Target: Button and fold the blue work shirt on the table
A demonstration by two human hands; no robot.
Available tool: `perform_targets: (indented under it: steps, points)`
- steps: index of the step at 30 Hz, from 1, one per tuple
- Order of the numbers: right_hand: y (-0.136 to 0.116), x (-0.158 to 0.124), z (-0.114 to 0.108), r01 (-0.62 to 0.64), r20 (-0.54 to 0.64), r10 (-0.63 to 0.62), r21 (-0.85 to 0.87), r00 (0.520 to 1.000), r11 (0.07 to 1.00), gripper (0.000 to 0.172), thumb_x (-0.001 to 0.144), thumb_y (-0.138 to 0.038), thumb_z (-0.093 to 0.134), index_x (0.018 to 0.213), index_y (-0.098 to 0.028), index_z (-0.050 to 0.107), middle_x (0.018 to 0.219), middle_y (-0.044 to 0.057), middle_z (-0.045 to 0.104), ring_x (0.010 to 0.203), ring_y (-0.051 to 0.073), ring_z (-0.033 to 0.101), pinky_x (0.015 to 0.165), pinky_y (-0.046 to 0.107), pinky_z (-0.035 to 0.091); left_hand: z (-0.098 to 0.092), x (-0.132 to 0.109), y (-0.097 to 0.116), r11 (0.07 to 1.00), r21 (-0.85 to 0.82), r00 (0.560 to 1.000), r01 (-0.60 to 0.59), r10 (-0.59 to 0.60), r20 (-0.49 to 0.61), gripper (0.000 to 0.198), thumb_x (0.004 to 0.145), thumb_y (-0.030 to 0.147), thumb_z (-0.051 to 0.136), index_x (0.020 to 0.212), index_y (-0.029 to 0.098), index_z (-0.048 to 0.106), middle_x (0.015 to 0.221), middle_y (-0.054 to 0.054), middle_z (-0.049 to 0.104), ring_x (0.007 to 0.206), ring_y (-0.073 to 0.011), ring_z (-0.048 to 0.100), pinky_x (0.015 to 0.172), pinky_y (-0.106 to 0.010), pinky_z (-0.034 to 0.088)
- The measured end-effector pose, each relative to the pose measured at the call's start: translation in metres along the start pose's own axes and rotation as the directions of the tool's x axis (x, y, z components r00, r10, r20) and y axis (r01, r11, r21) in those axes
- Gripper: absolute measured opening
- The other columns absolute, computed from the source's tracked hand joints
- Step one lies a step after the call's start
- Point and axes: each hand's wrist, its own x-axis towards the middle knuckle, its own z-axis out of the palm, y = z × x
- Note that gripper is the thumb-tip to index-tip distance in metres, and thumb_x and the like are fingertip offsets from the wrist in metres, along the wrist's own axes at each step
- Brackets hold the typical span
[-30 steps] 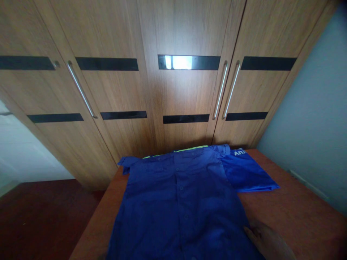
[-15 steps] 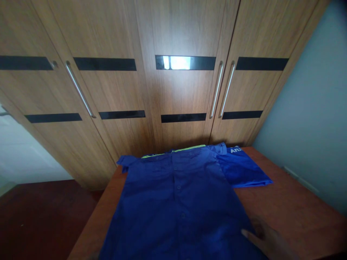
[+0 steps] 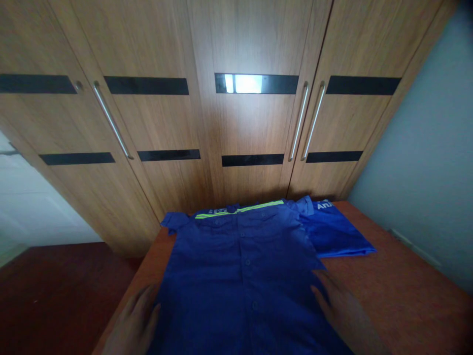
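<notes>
The shirt (image 3: 210, 276) lies between left hand (image 3: 133, 323) and right hand (image 3: 338, 308), fingers spread at its side edges, perhaps touching. Table (image 3: 406, 286) runs wide outside the right fingers, narrow outside the left; folded cloth (image 3: 336, 234) lies beyond the right ones.

We see the left hand (image 3: 131, 325) bare by the left edge of the counter (image 3: 410, 291), and the right hand (image 3: 342, 306) equally bare, farther in from the counter's right edge, each with slim fingers narrowing to rounded tips and a shorter thumb standing out on the inner side. We can follow the right one over a smooth, longish back toward an uncovered wrist, while the left shows a broader, rounded back before the lower border of our view cuts it off. Dim light and slight blur keep nails and finer detail from us.
</notes>
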Motion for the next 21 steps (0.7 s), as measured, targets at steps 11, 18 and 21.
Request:
perform_targets:
  steps: [11,18,21]
  points:
    - [-0.146,0.074,0.09,0.483,0.334,-0.49,0.108,0.805,0.869,0.065,0.093,-0.049,0.041,0.146,-0.012,0.033,0.156,0.014,0.021,0.143,0.03,0.016,0.116,0.052,0.014,0.067,0.124,0.052,0.94,0.298,0.98,-0.164,0.121,0.158,0.058,0.093,0.047,0.035,0.143,0.017,0.039,0.153,-0.015,0.031,0.14,-0.0366,0.026,0.109,-0.059,0.02]
    - [-0.122,0.057,0.07,0.526,0.402,-0.529,0.128,0.748,0.841,0.066,0.093,-0.05,0.041,0.15,-0.021,0.024,0.158,0.008,0.012,0.145,0.026,0.011,0.117,0.049,0.011,0.067,0.125,0.033,0.94,0.288,0.978,-0.182,0.144,0.15,0.06,0.092,0.05,0.036,0.143,0.018,0.04,0.152,-0.015,0.032,0.141,-0.0336,0.023,0.111,-0.058,0.015]
    - [-0.11,0.045,0.057,0.527,0.401,-0.527,0.121,0.75,0.841,0.064,0.094,-0.047,0.043,0.15,-0.023,0.023,0.158,0.007,0.016,0.144,0.025,0.013,0.117,0.05,0.011,0.054,0.099,0.039,0.93,0.272,0.967,-0.247,0.215,0.139,0.058,0.089,0.05,0.043,0.138,0.02,0.047,0.151,-0.013,0.034,0.141,-0.0344,0.024,0.112,-0.057,0.017]
